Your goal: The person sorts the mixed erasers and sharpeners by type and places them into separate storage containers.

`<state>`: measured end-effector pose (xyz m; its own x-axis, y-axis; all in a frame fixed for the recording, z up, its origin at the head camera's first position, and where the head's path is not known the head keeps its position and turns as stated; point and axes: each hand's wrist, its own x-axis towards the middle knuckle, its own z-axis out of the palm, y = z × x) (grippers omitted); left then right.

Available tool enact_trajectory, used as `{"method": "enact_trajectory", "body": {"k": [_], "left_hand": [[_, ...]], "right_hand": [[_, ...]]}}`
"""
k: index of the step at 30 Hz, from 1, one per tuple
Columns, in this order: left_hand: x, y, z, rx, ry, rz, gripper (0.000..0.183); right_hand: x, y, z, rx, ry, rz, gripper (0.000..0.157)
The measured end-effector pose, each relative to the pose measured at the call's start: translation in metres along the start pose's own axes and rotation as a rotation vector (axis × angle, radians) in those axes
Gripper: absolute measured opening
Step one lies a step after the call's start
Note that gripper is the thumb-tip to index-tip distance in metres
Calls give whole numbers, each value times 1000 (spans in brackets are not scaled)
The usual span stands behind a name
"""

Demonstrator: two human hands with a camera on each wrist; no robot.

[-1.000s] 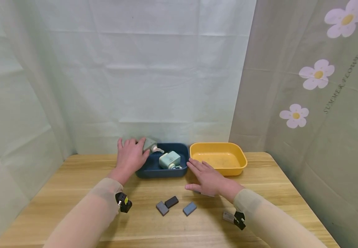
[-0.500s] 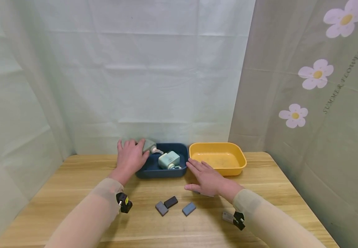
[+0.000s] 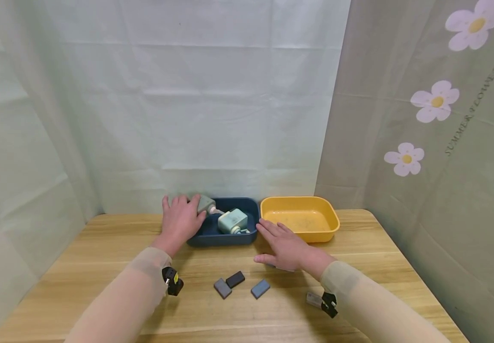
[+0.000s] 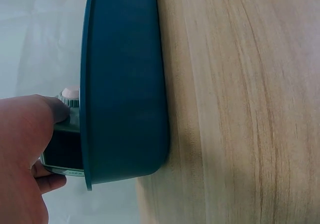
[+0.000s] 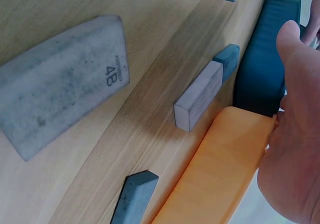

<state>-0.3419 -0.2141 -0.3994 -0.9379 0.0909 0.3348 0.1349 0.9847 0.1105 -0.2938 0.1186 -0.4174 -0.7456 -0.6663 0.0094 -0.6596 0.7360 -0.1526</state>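
At the left end of the blue basin, my left hand grips a grey-green pump bottle. The bottle lies tilted over the basin with its nozzle pointing right. In the left wrist view, thumb and fingers hold the pump bottle just behind the basin's wall. A second, pale green pump bottle lies on its side in the basin. My right hand, fingers straight, has its fingertips where the blue basin meets the yellow basin. Nothing shows in its grasp.
Small erasers lie on the wooden table: a grey eraser, a black eraser, a blue eraser. Below my right hand are more, including a whitish eraser and a grey eraser marked 4B. A curtain hangs behind the basins.
The pump bottle in my left hand has dipped slightly, its nozzle now lower over the basin. My right hand and the erasers have stayed put.
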Motion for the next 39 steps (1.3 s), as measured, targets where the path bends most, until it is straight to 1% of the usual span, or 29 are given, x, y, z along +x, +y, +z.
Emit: {"method": "enact_trajectory", "body": {"k": [5,15,19,22,25,33,39], "left_hand": [[-1,-1,2,-4,-3,-1,60],[-3,-4,5,3,11,15,60],[-5,-3,6,5,-7,17,63],[-5,-2,5,3,-21,13,67],[-4,-1,4,0,-15,15,70],[-4,2,2,1,-10,35,71],[-4,4,1,-11,-15,32,72]], "right_hand": [[2,0,2,-33,-19,25,97],[1,-1,0,-27,-6,19,98],[2,-1,1,-30,-13,24,98],[1,-2,1,-28,-12,29,97],[1,-3,0,-26,-14,33,97],[0,-4,-1,-18,-15,32,97],[1,-3,0,-13,-24,37,97]]}}
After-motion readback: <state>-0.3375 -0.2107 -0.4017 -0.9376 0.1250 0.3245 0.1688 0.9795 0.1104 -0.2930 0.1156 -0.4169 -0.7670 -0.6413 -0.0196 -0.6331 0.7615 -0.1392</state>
